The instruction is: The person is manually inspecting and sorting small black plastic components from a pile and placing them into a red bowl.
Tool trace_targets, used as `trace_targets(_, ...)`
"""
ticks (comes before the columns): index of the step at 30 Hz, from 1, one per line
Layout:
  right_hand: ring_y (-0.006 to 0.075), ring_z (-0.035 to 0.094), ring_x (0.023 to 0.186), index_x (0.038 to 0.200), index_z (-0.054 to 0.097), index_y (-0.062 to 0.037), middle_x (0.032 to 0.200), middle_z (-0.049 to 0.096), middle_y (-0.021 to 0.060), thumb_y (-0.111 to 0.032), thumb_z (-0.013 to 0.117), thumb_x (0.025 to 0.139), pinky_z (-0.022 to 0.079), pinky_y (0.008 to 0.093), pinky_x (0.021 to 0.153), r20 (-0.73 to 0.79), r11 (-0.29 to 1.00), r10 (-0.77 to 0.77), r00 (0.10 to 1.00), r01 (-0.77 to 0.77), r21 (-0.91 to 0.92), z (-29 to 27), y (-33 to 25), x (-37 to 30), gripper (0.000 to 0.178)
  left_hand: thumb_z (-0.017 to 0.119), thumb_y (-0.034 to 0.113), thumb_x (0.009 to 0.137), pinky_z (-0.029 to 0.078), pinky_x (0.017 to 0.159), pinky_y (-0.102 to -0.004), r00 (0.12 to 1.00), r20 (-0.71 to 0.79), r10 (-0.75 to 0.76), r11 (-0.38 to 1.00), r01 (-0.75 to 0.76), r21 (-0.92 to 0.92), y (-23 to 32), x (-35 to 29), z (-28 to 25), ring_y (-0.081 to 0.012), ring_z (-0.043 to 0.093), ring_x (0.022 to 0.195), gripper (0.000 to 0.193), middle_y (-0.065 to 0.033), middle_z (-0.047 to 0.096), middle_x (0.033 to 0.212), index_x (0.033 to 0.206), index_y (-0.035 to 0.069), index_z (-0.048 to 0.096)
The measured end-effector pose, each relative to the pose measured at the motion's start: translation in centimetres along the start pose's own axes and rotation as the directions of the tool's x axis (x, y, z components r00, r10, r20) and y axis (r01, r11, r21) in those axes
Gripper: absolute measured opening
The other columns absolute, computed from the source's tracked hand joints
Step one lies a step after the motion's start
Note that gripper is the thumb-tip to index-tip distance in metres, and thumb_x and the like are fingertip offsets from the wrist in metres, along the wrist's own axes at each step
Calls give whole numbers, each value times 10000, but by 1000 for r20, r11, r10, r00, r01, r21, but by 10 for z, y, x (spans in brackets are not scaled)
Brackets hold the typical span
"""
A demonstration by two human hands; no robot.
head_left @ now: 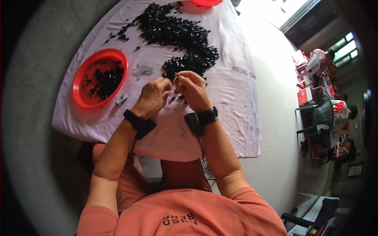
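Observation:
My left hand [152,96] and my right hand [193,89] meet over the cloth-covered table, fingertips nearly touching. Both have thumb and fingers pinched together. What they grip is too small to name. Just beyond my right hand, the near end of a long heap of small black plastic pieces [175,33] lies on the cloth, with a few loose ones beneath my hands. Left of the heap sits a small scatter of thin, silvery metal pieces [142,70]. A red basin [78,91] holding more black pieces stands on the left, and a small grey object [122,99] lies beside it.
A pale pink cloth [165,137] covers the table. Another red container [207,2] shows at the far edge. Black bands with boxes [193,122] circle both wrists. To the right, across the floor, several people sit near a dark chair [323,114].

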State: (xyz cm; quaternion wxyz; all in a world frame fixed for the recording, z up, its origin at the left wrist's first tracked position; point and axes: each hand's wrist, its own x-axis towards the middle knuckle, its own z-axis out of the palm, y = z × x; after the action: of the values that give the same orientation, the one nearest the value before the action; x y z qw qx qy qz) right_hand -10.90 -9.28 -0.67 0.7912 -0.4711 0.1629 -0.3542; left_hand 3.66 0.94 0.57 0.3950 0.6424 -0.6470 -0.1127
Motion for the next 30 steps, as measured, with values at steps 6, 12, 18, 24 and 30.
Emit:
trace_targets(6, 69, 557, 645, 1027, 665, 9, 847, 673, 58, -91, 606, 953, 448, 211, 584, -3, 997, 39, 999, -39, -70, 2, -1, 0, 137, 630, -6, 891, 519, 735, -261, 989, -94, -115, 971, 92, -219, 7, 5, -16, -110, 644, 817, 135, -65, 690, 886, 1015, -2, 684)
trace_targets(12, 65, 558, 636, 1031, 671, 8, 831, 665, 43, -104, 604, 957, 449, 207, 580, -3, 983, 55, 998, -54, -174, 7, 0, -1, 149, 585, -1, 943, 516, 751, -233, 963, -213, -163, 900, 57, -432, -1, 3, -14, -90, 631, 827, 181, -33, 676, 916, 1105, -4, 667)
trace_targets(18, 60, 570, 656, 1008, 685, 6, 813, 665, 26, -140, 632, 944, 461, 202, 597, 28, 956, 45, 999, -35, -292, 10, -3, -4, 168, 625, 15, 929, 515, 722, -234, 954, -195, -226, 851, 97, -516, -1, 4, -13, -79, 629, 785, 89, -32, 682, 861, 1010, 8, 660)
trace_targets(24, 60, 576, 662, 1002, 688, 6, 814, 671, 30, -145, 637, 939, 464, 202, 602, 47, 946, 39, 998, -22, -324, 12, -4, -4, 172, 662, 30, 900, 516, 697, -247, 954, -195, -229, 836, 90, -542, -3, 4, -9, -89, 630, 777, 86, -41, 693, 854, 985, 20, 669)
trace_targets(30, 59, 584, 669, 1004, 686, 6, 808, 670, 30, -141, 638, 941, 470, 200, 601, 43, 949, 34, 998, -19, -315, 12, -3, -5, 168, 656, 25, 904, 518, 710, -247, 958, -202, -201, 871, 81, -484, -2, 3, -7, -92, 638, 796, 93, -45, 695, 873, 995, 16, 670)
